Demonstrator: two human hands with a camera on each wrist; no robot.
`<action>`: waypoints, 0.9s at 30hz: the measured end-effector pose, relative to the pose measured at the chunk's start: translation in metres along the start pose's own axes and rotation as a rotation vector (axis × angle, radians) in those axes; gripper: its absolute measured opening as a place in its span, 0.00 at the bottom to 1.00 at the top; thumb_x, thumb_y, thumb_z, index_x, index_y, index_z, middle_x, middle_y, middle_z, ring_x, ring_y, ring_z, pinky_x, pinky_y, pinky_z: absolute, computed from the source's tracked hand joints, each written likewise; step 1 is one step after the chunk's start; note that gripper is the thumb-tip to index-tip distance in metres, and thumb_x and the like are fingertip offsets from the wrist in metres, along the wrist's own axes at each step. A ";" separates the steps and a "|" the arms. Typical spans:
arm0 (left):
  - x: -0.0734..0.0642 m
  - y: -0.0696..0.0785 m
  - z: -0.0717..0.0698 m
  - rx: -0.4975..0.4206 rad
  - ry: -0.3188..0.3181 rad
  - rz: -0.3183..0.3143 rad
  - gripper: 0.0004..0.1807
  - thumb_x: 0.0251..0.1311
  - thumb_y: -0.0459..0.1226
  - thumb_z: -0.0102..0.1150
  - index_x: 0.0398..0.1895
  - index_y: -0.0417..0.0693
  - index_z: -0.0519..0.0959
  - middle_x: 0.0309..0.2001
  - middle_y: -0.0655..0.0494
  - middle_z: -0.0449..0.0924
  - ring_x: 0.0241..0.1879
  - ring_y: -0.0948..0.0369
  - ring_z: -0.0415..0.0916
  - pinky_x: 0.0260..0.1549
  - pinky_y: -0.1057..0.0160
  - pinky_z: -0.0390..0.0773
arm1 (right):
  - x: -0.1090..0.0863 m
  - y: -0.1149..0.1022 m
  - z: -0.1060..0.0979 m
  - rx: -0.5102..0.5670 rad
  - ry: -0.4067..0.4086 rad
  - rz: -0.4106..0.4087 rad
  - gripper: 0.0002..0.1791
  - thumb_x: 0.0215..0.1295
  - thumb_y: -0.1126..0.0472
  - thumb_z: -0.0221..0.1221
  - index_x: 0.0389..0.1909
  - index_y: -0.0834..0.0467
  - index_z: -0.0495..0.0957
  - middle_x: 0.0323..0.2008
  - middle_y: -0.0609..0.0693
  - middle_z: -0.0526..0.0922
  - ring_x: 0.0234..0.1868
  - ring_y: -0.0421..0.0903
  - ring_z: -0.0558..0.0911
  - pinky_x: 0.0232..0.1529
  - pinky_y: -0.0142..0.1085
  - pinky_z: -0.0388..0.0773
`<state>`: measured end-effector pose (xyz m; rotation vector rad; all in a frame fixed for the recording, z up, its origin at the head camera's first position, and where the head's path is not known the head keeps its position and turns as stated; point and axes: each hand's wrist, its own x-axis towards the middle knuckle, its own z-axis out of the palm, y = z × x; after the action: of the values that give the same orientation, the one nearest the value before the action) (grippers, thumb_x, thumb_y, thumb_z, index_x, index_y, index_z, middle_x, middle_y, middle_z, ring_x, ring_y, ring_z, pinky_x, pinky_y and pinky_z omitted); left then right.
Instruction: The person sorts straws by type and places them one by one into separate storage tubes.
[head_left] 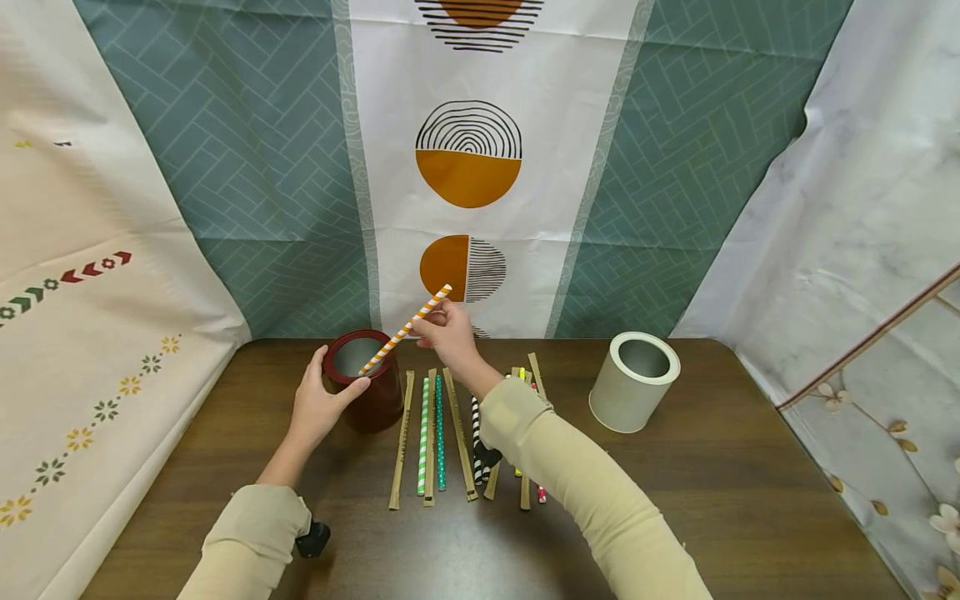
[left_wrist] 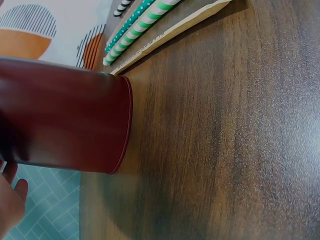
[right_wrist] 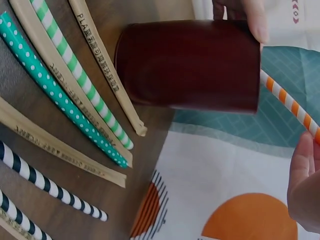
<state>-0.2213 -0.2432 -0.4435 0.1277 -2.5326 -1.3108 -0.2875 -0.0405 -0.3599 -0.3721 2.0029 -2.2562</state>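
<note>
A dark red can (head_left: pixel 381 402) stands upright at the left of the table, its top uncovered. My left hand (head_left: pixel 317 400) holds it at the rim, thumb on the near edge and fingers along the left side. Between thumb and fingers, my right hand (head_left: pixel 453 340) pinches an orange-and-white striped paper straw (head_left: pixel 411 325). The straw slants down to the left, its lower end inside the can's mouth. In the right wrist view the straw (right_wrist: pixel 286 98) passes behind the rim of the can (right_wrist: pixel 195 67), which hides its lower end.
Right of the can lie a green-striped straw (head_left: pixel 423 442), a teal dotted straw (head_left: pixel 440 437) and several paper-wrapped straws (head_left: pixel 402 446). Black-striped straws (head_left: pixel 476 425), a yellow one and a pink one lie partly under my right arm. A cream can (head_left: pixel 628 396) stands at the right.
</note>
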 end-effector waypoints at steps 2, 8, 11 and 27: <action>0.000 0.000 0.000 -0.003 0.001 0.003 0.52 0.45 0.53 0.62 0.68 0.46 0.45 0.66 0.43 0.52 0.64 0.45 0.52 0.55 0.40 0.57 | -0.001 0.003 0.002 -0.006 0.003 0.008 0.09 0.55 0.71 0.55 0.38 0.66 0.70 0.37 0.64 0.79 0.27 0.44 0.81 0.27 0.30 0.77; 0.000 0.001 0.000 -0.007 -0.005 -0.004 0.52 0.45 0.53 0.62 0.68 0.45 0.45 0.66 0.42 0.52 0.64 0.45 0.52 0.56 0.40 0.56 | -0.005 0.012 0.008 -0.030 -0.022 0.030 0.11 0.57 0.68 0.56 0.41 0.65 0.69 0.38 0.64 0.79 0.32 0.50 0.82 0.29 0.33 0.78; 0.001 0.002 0.000 -0.009 -0.011 -0.009 0.52 0.45 0.53 0.61 0.68 0.46 0.44 0.66 0.42 0.51 0.64 0.45 0.52 0.56 0.40 0.57 | -0.006 0.016 0.011 -0.047 -0.034 0.036 0.12 0.57 0.68 0.55 0.42 0.67 0.69 0.39 0.67 0.78 0.31 0.50 0.81 0.28 0.34 0.77; 0.000 0.000 0.001 -0.013 -0.005 -0.009 0.51 0.46 0.53 0.61 0.68 0.46 0.44 0.66 0.43 0.50 0.64 0.46 0.52 0.56 0.40 0.56 | -0.014 0.040 0.014 -0.159 -0.074 0.102 0.09 0.58 0.63 0.55 0.37 0.64 0.74 0.35 0.60 0.82 0.33 0.56 0.81 0.24 0.28 0.73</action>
<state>-0.2218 -0.2427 -0.4437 0.1333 -2.5302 -1.3323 -0.2736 -0.0559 -0.3997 -0.3534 2.1179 -2.0014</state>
